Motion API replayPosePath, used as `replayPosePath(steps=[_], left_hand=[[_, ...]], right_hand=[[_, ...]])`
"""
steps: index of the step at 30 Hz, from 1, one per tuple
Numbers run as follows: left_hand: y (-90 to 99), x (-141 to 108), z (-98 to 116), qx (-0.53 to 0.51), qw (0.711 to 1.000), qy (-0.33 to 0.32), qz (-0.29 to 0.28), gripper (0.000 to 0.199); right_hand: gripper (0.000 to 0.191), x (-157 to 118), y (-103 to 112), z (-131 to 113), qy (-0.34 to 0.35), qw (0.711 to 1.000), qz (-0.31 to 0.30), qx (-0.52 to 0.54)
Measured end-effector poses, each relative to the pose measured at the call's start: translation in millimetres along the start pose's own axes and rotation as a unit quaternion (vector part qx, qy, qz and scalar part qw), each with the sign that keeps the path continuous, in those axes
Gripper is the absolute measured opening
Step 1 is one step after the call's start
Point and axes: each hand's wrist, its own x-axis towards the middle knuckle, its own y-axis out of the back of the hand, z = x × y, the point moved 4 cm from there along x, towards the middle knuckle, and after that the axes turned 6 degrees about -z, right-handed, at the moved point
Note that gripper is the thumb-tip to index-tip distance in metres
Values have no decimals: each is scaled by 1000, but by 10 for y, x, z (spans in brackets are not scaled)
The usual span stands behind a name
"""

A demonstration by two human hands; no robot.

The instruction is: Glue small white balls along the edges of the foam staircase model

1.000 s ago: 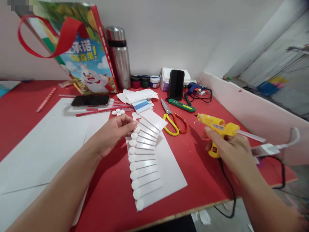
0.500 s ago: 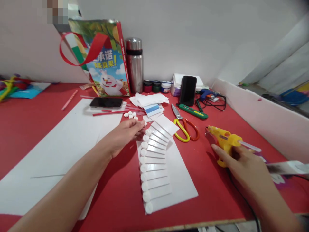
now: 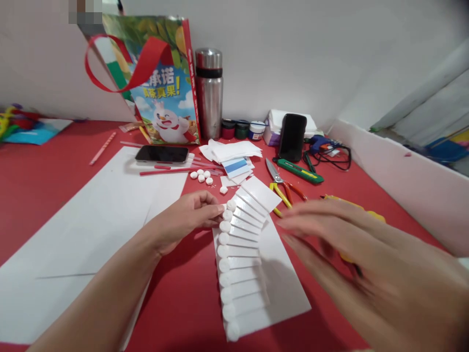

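The fan of overlapping white strips with round white discs along its left edge [image 3: 244,259] is found at the near centre of the red table [image 3: 176,293], partly over a plain white sheet [image 3: 289,293]. At its far left edge it is held by the left hand [image 3: 194,215], fingers together. The right hand [image 3: 366,264] is blurred and raised on the right, fingers parted, empty; the yellow glue gun [image 3: 373,215] is partly hidden behind it.

The table is bounded by a grey-white wall [image 3: 256,58] at the far side and a low white panel [image 3: 410,181] on the right. Open red surface is noted between the fan and the large white board [image 3: 91,220] on the left, and at far left.

A steel flask [image 3: 210,98] is stood upright beside the printed bag with red handles [image 3: 164,98]. Three small paint jars, red [image 3: 227,129], green [image 3: 242,130] and white [image 3: 257,130], are lined up right of it; their fill cannot be told.
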Motion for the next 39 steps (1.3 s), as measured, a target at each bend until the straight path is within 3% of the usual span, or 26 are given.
replayPosePath(steps=[3,7,15,25,34,39], left_hand=[[-3,8,5,-12,1000,-7,1,30],[-17,13,3,-10,1000,-20,4,31],[-34,11,-24,-11,999,-35,2,28],[-8,-13,5,-2,999,-49,-3,28],[-25,-25,48,-4,998,-66,6,24],[-31,-16,40,0,998,-56,2,25]], right_hand=[[18,619,-121,-198,79,997,-3,-23],[22,934,-294,-91,65,993,-103,4],[23,1075,-425,-79,119,981,-151,14],[21,1156,-472,-81,119,972,-200,13],[20,1157,-483,-211,112,956,-259,-87],[20,1141,-476,-269,135,951,-245,-134]])
